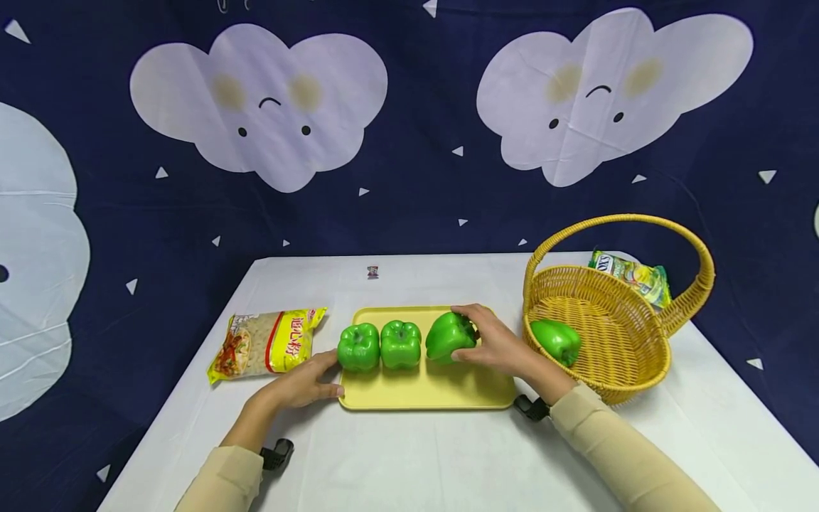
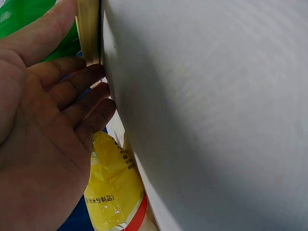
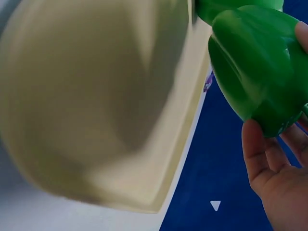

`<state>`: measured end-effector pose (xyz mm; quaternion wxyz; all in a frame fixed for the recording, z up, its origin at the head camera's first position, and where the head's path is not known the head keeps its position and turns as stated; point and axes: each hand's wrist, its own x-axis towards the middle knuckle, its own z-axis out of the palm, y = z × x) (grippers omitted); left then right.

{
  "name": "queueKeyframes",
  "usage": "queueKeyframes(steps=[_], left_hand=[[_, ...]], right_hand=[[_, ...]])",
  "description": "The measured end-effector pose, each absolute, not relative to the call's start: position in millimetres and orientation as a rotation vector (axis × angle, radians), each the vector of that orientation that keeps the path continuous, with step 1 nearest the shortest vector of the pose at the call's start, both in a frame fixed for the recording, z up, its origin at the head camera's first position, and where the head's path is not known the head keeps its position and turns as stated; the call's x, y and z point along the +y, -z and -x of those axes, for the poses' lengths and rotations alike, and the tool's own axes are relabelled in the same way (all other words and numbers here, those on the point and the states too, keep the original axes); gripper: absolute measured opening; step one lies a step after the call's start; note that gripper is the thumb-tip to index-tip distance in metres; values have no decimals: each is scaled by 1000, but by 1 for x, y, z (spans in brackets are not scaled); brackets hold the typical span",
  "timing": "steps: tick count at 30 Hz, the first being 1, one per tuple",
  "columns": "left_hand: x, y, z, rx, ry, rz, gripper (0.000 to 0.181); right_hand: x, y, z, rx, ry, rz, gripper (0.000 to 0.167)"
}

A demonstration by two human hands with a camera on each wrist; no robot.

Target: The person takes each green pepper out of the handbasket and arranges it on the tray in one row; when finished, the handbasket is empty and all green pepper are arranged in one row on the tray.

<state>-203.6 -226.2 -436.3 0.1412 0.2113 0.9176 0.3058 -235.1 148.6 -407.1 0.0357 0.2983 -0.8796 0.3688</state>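
Steady tray (image 1: 422, 391) with left grip (image 1: 306, 384) apart; guide green bell pepper (image 1: 444, 340), clamped in right grip (image 1: 491, 345), clear of middle pepper (image 1: 401, 345).

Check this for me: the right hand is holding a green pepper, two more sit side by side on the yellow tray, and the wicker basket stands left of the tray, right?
Not quite: the head view shows the wicker basket right of the yellow tray. The right hand does hold a green pepper, and two more peppers sit side by side there.
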Motion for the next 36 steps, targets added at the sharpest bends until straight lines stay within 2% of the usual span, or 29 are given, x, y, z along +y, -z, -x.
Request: queueKeyframes(steps=[36], left_hand=[[-225, 435, 203, 2649, -879, -581, 76]], right_hand=[[126, 415, 242, -2830, -915, -944, 79]])
